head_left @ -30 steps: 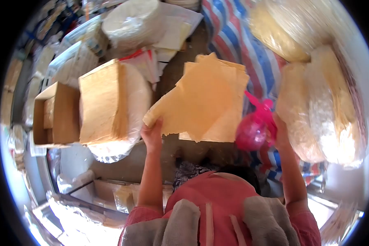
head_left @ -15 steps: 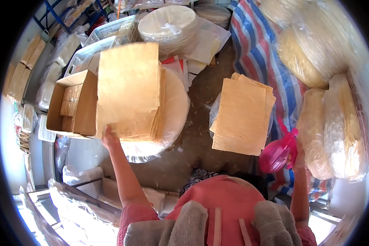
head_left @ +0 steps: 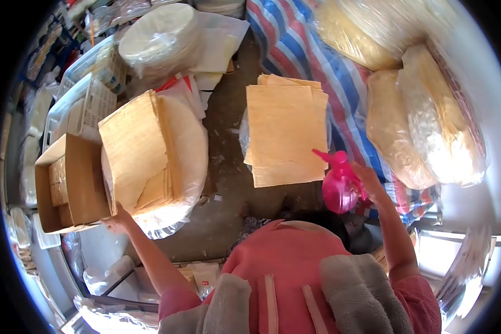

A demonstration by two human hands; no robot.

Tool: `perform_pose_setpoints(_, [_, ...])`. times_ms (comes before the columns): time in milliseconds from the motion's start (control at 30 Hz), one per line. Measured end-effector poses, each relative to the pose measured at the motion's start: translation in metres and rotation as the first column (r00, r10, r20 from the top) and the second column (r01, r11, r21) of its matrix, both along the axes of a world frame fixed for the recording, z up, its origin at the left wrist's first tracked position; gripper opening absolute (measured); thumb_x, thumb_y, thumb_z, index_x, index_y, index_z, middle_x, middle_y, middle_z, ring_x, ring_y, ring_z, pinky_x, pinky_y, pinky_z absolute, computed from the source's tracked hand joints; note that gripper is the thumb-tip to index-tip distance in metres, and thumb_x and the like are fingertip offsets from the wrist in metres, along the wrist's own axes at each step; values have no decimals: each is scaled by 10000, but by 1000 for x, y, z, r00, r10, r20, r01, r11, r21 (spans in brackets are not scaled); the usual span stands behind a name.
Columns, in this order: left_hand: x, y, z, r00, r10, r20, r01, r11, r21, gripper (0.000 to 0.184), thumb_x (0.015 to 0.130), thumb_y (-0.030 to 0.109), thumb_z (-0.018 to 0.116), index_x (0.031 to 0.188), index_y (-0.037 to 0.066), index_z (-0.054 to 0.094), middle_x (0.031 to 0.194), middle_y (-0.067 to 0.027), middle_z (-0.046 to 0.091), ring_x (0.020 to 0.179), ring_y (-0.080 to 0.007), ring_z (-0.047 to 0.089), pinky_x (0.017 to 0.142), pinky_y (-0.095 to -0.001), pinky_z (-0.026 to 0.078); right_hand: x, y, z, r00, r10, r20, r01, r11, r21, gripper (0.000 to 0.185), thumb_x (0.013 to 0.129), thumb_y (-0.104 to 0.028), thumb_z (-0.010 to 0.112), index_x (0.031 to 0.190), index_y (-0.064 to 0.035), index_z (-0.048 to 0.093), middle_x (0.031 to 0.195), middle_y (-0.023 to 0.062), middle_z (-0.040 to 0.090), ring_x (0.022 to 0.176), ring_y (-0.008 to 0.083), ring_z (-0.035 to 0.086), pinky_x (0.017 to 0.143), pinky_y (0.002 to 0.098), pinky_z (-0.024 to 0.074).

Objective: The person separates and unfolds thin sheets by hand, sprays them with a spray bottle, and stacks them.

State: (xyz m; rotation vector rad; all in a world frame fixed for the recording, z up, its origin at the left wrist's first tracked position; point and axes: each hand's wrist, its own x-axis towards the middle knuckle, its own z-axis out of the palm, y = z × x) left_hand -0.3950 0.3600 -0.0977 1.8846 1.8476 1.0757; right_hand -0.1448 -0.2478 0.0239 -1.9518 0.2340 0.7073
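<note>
Left stack (head_left: pixel 136 150) of tan sheets, angled, near edge ragged; right stack (head_left: pixel 286 133) also tan, flat, unevenly aligned; pink translucent bottle (head_left: pixel 339 195), nozzle leftward, at that stack's near right corner.

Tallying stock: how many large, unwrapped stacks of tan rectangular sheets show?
2: one tan stack on the round whitish pile, another stack near the pink plastic spray bottle. More may be hidden.
</note>
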Motion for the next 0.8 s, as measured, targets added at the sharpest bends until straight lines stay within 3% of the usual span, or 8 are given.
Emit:
perform_pose_setpoints(33, [10, -25, 11, 904, 240, -353, -89, 915, 393, 511, 738, 230, 693, 1112, -53, 489, 1122, -224, 518, 1012, -356, 498, 881, -436, 400, 4, -1, -11, 994, 95, 49, -90, 991, -99, 448, 881, -449, 477, 694, -62, 603, 515, 15, 508, 434, 106, 476, 401, 233, 351])
perform_pose_setpoints(100, [36, -69, -24, 954, -179, -241, 251, 917, 311, 542, 722, 197, 698, 1147, -48, 467, 1197, -209, 458, 1053, -342, 457, 931, -434, 355, 14, 8, -13, 954, 289, 84, -259, 930, -260, 452, 880, -440, 485, 704, -45, 614, 531, 20, 524, 448, 108, 487, 427, 236, 352])
perform_pose_setpoints(200, [97, -191, -59, 663, -748, -44, 730, 658, -186, 467, 755, 56, 638, 1183, -7, 463, 1196, -176, 481, 1105, -309, 456, 920, -417, 381, 35, 18, -2, 917, 389, 92, -348, 890, -295, 443, 885, -421, 488, 724, -28, 615, 542, 25, 532, 451, 109, 490, 442, 237, 350])
perform_pose_setpoints(300, [140, -277, -152, 509, -817, 271, 758, 275, -592, 435, 760, 304, 642, 1037, -19, 556, 996, -128, 596, 988, -267, 547, 813, -384, 448, 58, -2, -2, 984, 117, 133, -116, 993, -12, 433, 898, -410, 468, 728, -31, 592, 539, 33, 519, 435, 111, 474, 420, 237, 354])
perform_pose_setpoints(333, [154, -301, -152, 412, -911, 29, 668, 281, -689, 453, 756, 370, 641, 987, -15, 580, 932, -106, 618, 901, -254, 590, 752, -376, 476, 64, -9, 7, 992, 18, 127, -30, 994, 100, 431, 904, -410, 457, 729, -36, 582, 538, 35, 512, 429, 112, 467, 412, 239, 356])
perform_pose_setpoints(500, [176, -335, -145, 685, -606, 405, 530, 33, -847, 283, 743, 246, 693, 906, 28, 614, 804, -28, 628, 678, -136, 597, 576, -276, 480, 74, -37, 18, 969, -235, 76, 195, 916, 350, 424, 921, -407, 417, 692, -67, 525, 515, 41, 471, 390, 118, 431, 366, 245, 342])
perform_pose_setpoints(633, [169, -338, -86, 663, -322, 676, 699, -56, -713, 236, 729, 159, 716, 905, 36, 619, 800, -11, 623, 672, -73, 583, 559, -207, 463, 70, -65, 10, 983, -183, -5, 181, 969, 169, 415, 907, -413, 447, 682, -72, 522, 500, 33, 463, 382, 111, 421, 359, 250, 328])
perform_pose_setpoints(800, [140, -317, -161, 650, -595, 474, 615, 45, -787, 441, 727, 173, 717, 1101, 22, 537, 919, -64, 612, 843, -167, 585, 723, -307, 479, 58, -66, -9, 978, 191, -89, -202, 969, -144, 423, 871, -411, 527, 622, -71, 567, 488, -2, 476, 417, 73, 441, 378, 235, 324])
